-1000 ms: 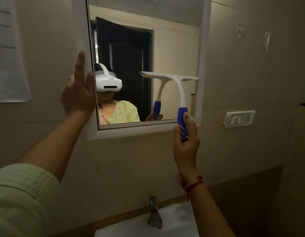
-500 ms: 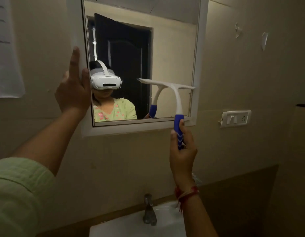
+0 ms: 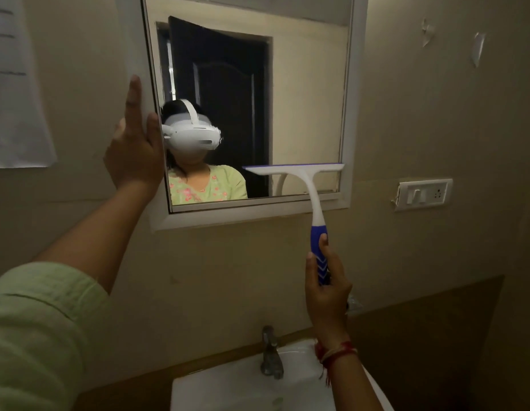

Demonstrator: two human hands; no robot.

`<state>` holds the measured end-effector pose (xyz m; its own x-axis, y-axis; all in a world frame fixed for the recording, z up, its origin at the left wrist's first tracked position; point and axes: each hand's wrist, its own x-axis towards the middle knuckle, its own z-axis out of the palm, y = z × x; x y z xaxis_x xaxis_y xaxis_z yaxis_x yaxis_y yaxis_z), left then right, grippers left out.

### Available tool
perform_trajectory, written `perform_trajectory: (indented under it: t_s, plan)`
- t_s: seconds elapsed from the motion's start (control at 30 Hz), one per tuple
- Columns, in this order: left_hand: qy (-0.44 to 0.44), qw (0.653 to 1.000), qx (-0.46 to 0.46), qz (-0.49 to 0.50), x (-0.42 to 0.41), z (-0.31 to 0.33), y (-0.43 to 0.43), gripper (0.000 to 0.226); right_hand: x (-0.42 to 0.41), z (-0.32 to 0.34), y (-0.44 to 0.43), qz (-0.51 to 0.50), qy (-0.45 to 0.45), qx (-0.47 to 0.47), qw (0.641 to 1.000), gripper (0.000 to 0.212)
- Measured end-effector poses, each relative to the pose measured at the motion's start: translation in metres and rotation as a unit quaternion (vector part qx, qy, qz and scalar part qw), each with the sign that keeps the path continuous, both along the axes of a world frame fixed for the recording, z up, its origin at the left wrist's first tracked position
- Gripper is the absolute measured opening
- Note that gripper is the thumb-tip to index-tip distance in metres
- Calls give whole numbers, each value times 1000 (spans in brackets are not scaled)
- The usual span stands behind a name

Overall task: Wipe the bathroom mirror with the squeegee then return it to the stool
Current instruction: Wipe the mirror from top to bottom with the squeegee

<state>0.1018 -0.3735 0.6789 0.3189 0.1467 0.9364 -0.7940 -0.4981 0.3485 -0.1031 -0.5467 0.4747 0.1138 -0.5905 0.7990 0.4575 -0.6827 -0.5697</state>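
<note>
Dim bathroom wall; mid-wipe, my right grip clasps the squeegee, blade low on the mirror; left grip, flat, braces its edge; next, I'd lift clear.

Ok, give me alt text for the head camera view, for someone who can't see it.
A right hand holds a blue-handled squeegee, its blade low on a white-framed wall mirror. The left hand rests on the mirror's left edge, above a sink and tap.

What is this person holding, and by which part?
The right hand has its grip on the squeegee, around the blue lower end of its handle. The left hand holds nothing; it rests on the left frame of the mirror.
</note>
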Motion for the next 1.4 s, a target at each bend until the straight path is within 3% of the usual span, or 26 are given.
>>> perform_trajectory:
  t_s: [0.2, 0.47, 0.7, 1.03, 1.27, 1.4]
  plan:
    - [2, 1000, 1, 4, 0, -2, -1, 49, 7, 30, -1, -1, -24, 1, 1000, 43]
    - [-4, 1000, -4, 15, 0, -2, -3, 48, -2, -14, -2, 10, 19, -3, 1000, 39]
    - [-2, 1000, -3, 16, -2, -2, -3, 48, 5, 29, -5, -9, -12, 2, 1000, 37]
    - [-6, 1000, -3, 18, 0, -2, -2, 48, -2, -21, -3, 2, 19, -4, 1000, 41]
    - [-9, 1000, -8, 10, 2, -3, -2, 49, -2, 25, -3, -8, -1, -12, 1000, 33]
    - [-8, 1000, -9, 7, 2, -2, -2, 49, -2, 20, -3, -15, 8, -6, 1000, 35]
